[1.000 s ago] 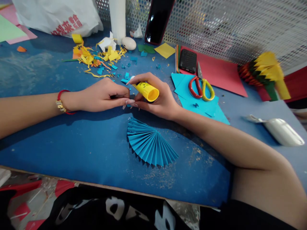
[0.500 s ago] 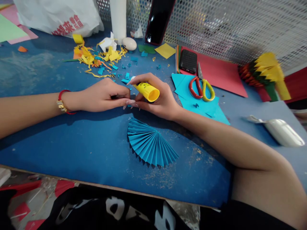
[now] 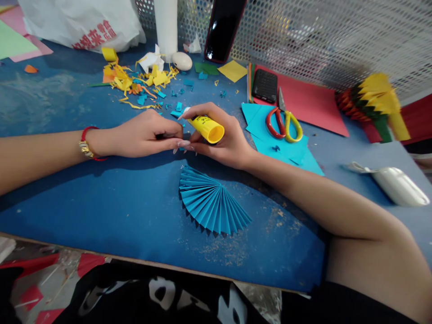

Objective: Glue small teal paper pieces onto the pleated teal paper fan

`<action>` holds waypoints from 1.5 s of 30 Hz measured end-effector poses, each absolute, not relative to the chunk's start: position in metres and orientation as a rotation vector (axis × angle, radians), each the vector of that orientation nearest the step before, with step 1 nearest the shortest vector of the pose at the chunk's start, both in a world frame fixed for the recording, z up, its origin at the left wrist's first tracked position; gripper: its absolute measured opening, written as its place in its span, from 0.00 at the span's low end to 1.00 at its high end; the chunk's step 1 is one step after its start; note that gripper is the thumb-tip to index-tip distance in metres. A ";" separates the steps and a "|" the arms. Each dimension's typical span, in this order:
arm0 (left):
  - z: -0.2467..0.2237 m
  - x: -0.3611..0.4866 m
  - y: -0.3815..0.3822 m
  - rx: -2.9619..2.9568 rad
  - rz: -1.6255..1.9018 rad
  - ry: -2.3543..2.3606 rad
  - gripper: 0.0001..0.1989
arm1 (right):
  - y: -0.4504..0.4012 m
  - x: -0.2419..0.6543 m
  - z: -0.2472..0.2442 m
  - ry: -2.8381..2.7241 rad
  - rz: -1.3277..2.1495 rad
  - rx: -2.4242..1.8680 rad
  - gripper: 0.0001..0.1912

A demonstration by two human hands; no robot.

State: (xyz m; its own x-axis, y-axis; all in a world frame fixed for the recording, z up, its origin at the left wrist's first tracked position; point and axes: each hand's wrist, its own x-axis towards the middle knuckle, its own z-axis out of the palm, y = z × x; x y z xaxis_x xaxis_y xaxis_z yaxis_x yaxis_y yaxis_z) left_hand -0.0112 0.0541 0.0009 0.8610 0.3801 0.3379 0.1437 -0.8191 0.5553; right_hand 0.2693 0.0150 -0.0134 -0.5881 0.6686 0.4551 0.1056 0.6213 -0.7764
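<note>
My right hand (image 3: pixel 224 139) is closed around a yellow glue stick (image 3: pixel 208 128), whose hollow round end faces me. Its thumb and a fingertip meet the fingertips of my left hand (image 3: pixel 148 135) above the blue table. My left fingers are pinched together; a sliver of blue shows under them, but what they hold is hidden. Just nearer to me than both hands, a pleated blue paper fan (image 3: pixel 216 202) lies spread on the table, touched by neither hand.
Colourful paper scraps (image 3: pixel 141 83) are heaped beyond my left hand. Scissors (image 3: pixel 283 123) rest on blue paper sheets (image 3: pixel 303 155) at right, near a black case (image 3: pixel 265 85) on red paper (image 3: pixel 312 105). A phone (image 3: pixel 224 31) leans against the mesh panel (image 3: pixel 324 45). A white case (image 3: pixel 400 185) lies far right.
</note>
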 end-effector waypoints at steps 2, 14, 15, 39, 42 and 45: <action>0.000 -0.012 0.055 2.517 0.610 0.367 0.34 | 0.015 0.269 -0.013 -2.065 0.921 -0.601 0.35; -0.002 -0.012 0.055 2.522 0.613 0.365 0.33 | 0.016 0.270 -0.013 -2.095 0.895 -0.659 0.41; -0.002 -0.011 0.056 2.518 0.609 0.370 0.33 | 0.016 0.269 -0.013 -2.095 0.897 -0.656 0.41; 0.003 -0.010 0.056 2.449 0.579 0.384 0.33 | 0.015 0.270 -0.011 -2.090 0.930 -0.707 0.39; 0.003 -0.010 0.056 2.440 0.583 0.389 0.33 | 0.016 0.270 -0.011 -2.092 0.940 -0.670 0.36; 0.003 -0.010 0.056 2.456 0.591 0.381 0.34 | 0.017 0.270 -0.012 -2.096 0.942 -0.650 0.36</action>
